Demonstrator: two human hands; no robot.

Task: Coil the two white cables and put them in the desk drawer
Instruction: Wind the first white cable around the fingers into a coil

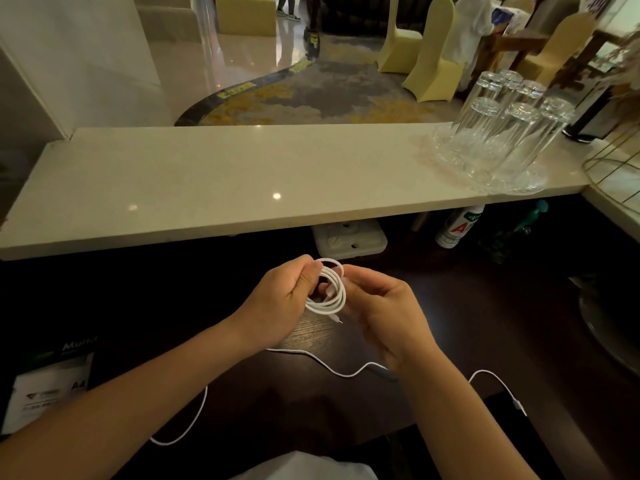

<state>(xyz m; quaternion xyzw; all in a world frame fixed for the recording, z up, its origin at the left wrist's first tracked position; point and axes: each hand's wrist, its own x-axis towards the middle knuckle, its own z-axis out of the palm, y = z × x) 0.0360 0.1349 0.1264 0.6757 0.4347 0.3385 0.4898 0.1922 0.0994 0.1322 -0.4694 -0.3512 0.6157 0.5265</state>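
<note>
Pinching the coil (329,291), left hand (277,306) and right hand (384,313) both grip its light, springy loops. I judge crossings hold best; second cable (332,370) lies below.

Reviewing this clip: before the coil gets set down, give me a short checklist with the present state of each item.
1. Coiled cable held by both hands, left hand and right hand: ok.
2. Coil's connector end tucked in: not ok, it hangs loose.
3. Second cable coiled: not ok, it lies loose on the dark desk.
4. Desk drawer open: cannot tell, none in view.
5. Glasses on the counter away from the hands: ok.
</note>
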